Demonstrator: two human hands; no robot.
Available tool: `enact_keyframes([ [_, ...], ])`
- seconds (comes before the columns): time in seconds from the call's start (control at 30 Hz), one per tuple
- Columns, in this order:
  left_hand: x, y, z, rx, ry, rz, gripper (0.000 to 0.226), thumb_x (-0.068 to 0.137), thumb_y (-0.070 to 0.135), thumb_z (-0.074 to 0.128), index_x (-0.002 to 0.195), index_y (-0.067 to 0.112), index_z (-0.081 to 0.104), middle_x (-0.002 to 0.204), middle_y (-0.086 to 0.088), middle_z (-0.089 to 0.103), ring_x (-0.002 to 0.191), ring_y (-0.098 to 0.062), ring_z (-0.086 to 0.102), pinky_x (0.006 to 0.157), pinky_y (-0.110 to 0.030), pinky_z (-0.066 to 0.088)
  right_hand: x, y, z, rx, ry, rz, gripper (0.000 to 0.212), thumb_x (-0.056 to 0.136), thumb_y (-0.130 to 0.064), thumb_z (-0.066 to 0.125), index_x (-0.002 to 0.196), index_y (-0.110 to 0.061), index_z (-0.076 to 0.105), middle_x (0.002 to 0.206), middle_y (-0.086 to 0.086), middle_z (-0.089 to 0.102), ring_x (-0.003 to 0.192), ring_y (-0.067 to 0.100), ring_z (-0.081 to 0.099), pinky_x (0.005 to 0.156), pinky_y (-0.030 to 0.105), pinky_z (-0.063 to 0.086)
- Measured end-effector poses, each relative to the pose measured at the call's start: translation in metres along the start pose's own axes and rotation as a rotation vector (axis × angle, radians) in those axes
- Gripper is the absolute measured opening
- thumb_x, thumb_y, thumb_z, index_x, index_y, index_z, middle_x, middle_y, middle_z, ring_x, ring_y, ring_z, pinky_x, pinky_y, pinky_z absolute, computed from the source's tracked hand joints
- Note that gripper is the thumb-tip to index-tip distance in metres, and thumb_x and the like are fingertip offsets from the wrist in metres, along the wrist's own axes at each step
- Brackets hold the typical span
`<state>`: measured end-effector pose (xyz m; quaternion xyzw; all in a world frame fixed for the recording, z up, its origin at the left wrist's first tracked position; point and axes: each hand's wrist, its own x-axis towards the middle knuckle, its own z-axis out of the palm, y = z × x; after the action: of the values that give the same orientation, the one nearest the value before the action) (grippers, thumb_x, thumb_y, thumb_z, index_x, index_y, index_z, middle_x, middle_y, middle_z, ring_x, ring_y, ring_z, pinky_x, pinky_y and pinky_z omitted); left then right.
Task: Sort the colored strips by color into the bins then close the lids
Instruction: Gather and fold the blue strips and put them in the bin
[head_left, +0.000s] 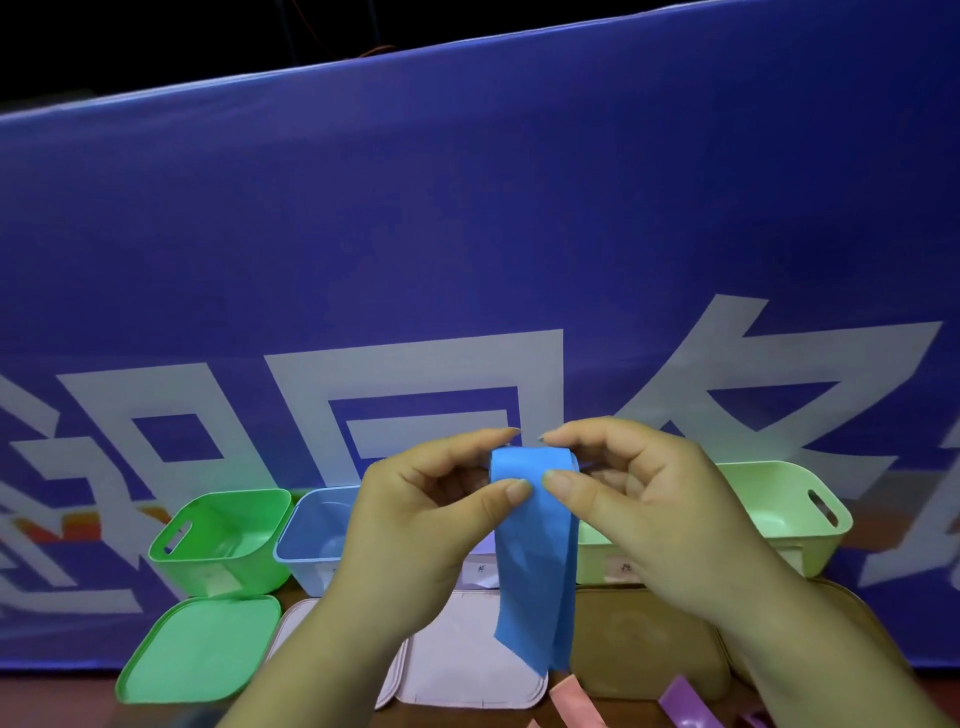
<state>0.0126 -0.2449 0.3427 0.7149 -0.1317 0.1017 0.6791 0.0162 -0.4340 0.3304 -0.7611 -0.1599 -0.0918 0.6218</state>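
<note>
While left grip (436, 514) and right grip (639, 509) pinch it, blue strip (535, 561) doubled, dangling

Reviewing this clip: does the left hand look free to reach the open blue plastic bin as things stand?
Probably yes: the left hand pinches the blue paper strip right beside the lidless blue plastic bin; nothing lies between.

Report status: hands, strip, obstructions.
Both pinching blue strip: left hand, right hand. Strip folded over, ends hanging. Open blue bin partly behind left hand. Nothing visible in the way.
</note>
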Motion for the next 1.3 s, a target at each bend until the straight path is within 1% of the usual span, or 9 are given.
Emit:
enact_keyframes([
  [0.17, -0.004, -0.004, -0.008, -0.007, 0.030, -0.035, 0.035, 0.064, 0.020, 0.079, 0.099, 0.021, 0.077, 0.093, -0.001, 0.078, 0.088, -0.020, 0.073, 0.072, -0.019, 0.056, -0.003, 0.000, 0.006, 0.014, -0.071, -0.015, 0.037, 0.080, -0.012, 0.079, 0.109, -0.033, 0.069, 0.103, -0.012, 0.072, 0.099, 0.011, 0.071, 0.082, 0.030, 0.059],
  [0.3, -0.009, -0.005, -0.018, 0.009, 0.018, -0.058, 0.037, 0.065, 0.027, 0.077, 0.102, 0.025, 0.077, 0.096, 0.000, 0.078, 0.091, -0.019, 0.073, 0.074, -0.019, 0.056, -0.005, -0.001, 0.018, 0.051, -0.024, -0.035, 0.035, 0.078, -0.006, 0.079, 0.104, -0.029, 0.072, 0.099, -0.014, 0.073, 0.095, 0.010, 0.071, 0.084, 0.027, 0.059],
  [0.43, -0.013, -0.006, -0.029, 0.003, 0.021, -0.077, 0.036, 0.065, 0.031, 0.076, 0.101, 0.029, 0.078, 0.096, 0.002, 0.078, 0.093, -0.017, 0.073, 0.075, -0.018, 0.056, -0.007, -0.001, 0.031, 0.071, -0.009, -0.032, 0.035, 0.078, -0.006, 0.080, 0.103, -0.030, 0.074, 0.101, -0.008, 0.074, 0.095, 0.016, 0.072, 0.085, 0.033, 0.059],
  [0.57, -0.016, -0.008, -0.040, 0.016, 0.006, -0.070, 0.037, 0.065, 0.034, 0.076, 0.102, 0.029, 0.078, 0.095, 0.001, 0.078, 0.092, -0.017, 0.073, 0.074, -0.018, 0.055, -0.008, -0.005, 0.042, 0.076, 0.001, -0.012, 0.036, 0.078, -0.005, 0.079, 0.101, -0.032, 0.074, 0.100, -0.009, 0.075, 0.094, 0.014, 0.073, 0.085, 0.031, 0.059],
  [0.67, -0.019, -0.008, -0.054, 0.046, -0.030, -0.049, 0.039, 0.067, 0.034, 0.076, 0.106, 0.029, 0.076, 0.096, 0.001, 0.077, 0.093, -0.020, 0.072, 0.076, -0.021, 0.056, -0.010, -0.010, 0.053, 0.070, 0.020, 0.009, 0.034, 0.078, -0.006, 0.079, 0.098, -0.033, 0.074, 0.099, -0.007, 0.076, 0.092, 0.012, 0.073, 0.078, 0.033, 0.061],
  [0.83, -0.020, -0.010, -0.077, 0.039, -0.131, -0.010, 0.043, 0.071, 0.022, 0.085, 0.111, 0.034, 0.073, 0.101, -0.013, 0.072, 0.093, -0.040, 0.065, 0.082, -0.042, 0.061, -0.014, -0.021, 0.071, 0.063, 0.057, 0.020, 0.027, 0.080, -0.011, 0.076, 0.100, -0.029, 0.073, 0.096, -0.013, 0.075, 0.091, 0.004, 0.072, 0.074, 0.015, 0.055],
  [1.0, -0.022, -0.012, -0.093, -0.025, -0.165, 0.050, 0.037, 0.069, 0.016, 0.082, 0.102, 0.031, 0.076, 0.099, -0.013, 0.074, 0.092, -0.041, 0.067, 0.082, -0.047, 0.060, -0.023, -0.026, 0.089, 0.063, 0.109, 0.070, 0.023, 0.078, -0.024, 0.074, 0.101, -0.025, 0.073, 0.092, -0.008, 0.076, 0.086, 0.007, 0.072, 0.066, 0.018, 0.055],
  [1.13, -0.022, -0.013, -0.104, -0.042, -0.198, 0.069, 0.036, 0.070, 0.011, 0.081, 0.099, 0.031, 0.077, 0.096, -0.012, 0.075, 0.089, -0.040, 0.068, 0.082, -0.046, 0.060, -0.025, -0.031, 0.101, 0.079, 0.135, 0.109, 0.017, 0.085, -0.018, 0.071, 0.101, -0.020, 0.071, 0.085, -0.003, 0.076, 0.077, 0.009, 0.073, 0.059, 0.021, 0.055],
  [1.3, -0.019, -0.012, -0.117, -0.036, -0.218, 0.068, 0.035, 0.069, 0.015, 0.084, 0.101, 0.028, 0.077, 0.096, -0.013, 0.074, 0.089, -0.036, 0.068, 0.080, -0.037, 0.061, -0.025, -0.040, 0.114, 0.055, 0.171, 0.120, 0.010, 0.088, -0.017, 0.068, 0.097, -0.019, 0.071, 0.078, -0.003, 0.075, 0.071, 0.006, 0.071, 0.055, 0.020, 0.054],
])
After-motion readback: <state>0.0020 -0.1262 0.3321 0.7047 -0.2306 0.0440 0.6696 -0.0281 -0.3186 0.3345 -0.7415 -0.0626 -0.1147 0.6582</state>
